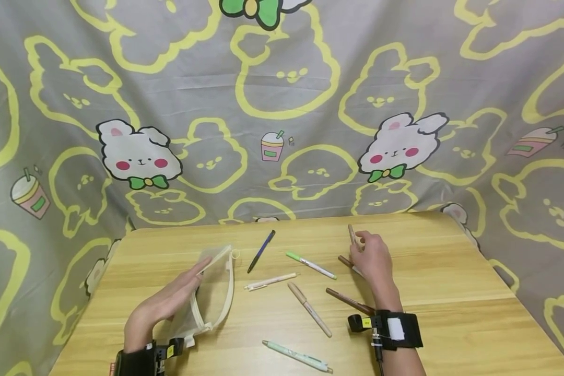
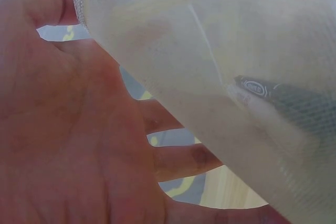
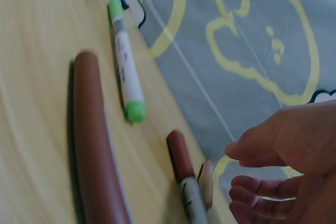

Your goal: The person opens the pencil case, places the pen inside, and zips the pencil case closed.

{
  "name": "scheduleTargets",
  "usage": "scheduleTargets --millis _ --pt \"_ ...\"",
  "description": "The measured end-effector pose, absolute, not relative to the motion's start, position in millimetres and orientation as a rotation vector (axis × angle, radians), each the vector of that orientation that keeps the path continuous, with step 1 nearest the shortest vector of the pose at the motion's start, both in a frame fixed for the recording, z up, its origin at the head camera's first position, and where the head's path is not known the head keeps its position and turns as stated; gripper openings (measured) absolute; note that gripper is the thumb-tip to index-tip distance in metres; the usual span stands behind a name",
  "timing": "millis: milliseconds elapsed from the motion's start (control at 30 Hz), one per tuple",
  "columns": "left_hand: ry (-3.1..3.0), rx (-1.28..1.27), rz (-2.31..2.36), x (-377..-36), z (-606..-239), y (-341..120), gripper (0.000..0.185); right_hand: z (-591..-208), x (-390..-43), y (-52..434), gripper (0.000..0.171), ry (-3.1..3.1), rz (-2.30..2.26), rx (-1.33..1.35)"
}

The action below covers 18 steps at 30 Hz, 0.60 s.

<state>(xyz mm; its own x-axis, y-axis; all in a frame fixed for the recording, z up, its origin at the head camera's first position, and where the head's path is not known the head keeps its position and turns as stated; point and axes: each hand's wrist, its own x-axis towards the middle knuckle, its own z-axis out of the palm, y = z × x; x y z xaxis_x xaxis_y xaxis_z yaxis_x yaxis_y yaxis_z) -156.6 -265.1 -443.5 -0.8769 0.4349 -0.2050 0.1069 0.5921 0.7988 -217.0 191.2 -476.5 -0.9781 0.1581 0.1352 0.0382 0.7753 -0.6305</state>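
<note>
A person sat at a wooden desk (image 1: 432, 271) before a rabbit-print backdrop (image 1: 282, 104), with a mesh pencil pouch (image 1: 213, 292) lying at the near left and pens scattered across the middle. The left hand (image 1: 169, 300) lay with fingers straight and flat against the pouch, touching its side rather than gripping it; the left wrist view showed the open palm (image 2: 68, 129) beside the translucent mesh (image 2: 220, 77), with what looked like one dark pen (image 2: 283, 95) seen through it.

To the right of the pouch lay a dark blue pen (image 1: 261, 251), a cream pen (image 1: 270, 281), a green-capped marker (image 1: 310, 265), a tan pen (image 1: 309, 309) and, nearest the camera, a pale mint pen (image 1: 297, 356). Two brown pens (image 1: 350, 301) lay close to the right hand (image 1: 373, 258); one was partly hidden beneath it.

The right hand, at the far right of the group, pinched a light brown pen (image 1: 352, 234) between thumb and fingertips, lifted clear of the desk. The right wrist view showed loosely curled fingers (image 3: 278, 150) above a brown pen (image 3: 181, 156) and the marker (image 3: 126, 72).

Judging by the spread, packing had barely begun: most pens remained outside the pouch.
</note>
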Motion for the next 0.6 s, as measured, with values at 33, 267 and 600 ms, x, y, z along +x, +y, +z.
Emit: scheduleTargets --millis 33,267,600 --pt "2.445 0.436 1.186 -156.5 -443.6 -264.8 0.055 -478.4 -217.0 193.0 0.042 -2.806 0.972 -0.174" --pt "2.447 0.435 1.177 -155.6 -444.0 -264.8 0.055 -486.9 -219.1 199.0 0.046 -2.929 0.917 -0.247" --pt "2.457 0.454 1.172 -156.3 -444.6 -263.8 0.056 -493.2 -221.7 196.2 0.034 -2.971 0.905 -0.350"
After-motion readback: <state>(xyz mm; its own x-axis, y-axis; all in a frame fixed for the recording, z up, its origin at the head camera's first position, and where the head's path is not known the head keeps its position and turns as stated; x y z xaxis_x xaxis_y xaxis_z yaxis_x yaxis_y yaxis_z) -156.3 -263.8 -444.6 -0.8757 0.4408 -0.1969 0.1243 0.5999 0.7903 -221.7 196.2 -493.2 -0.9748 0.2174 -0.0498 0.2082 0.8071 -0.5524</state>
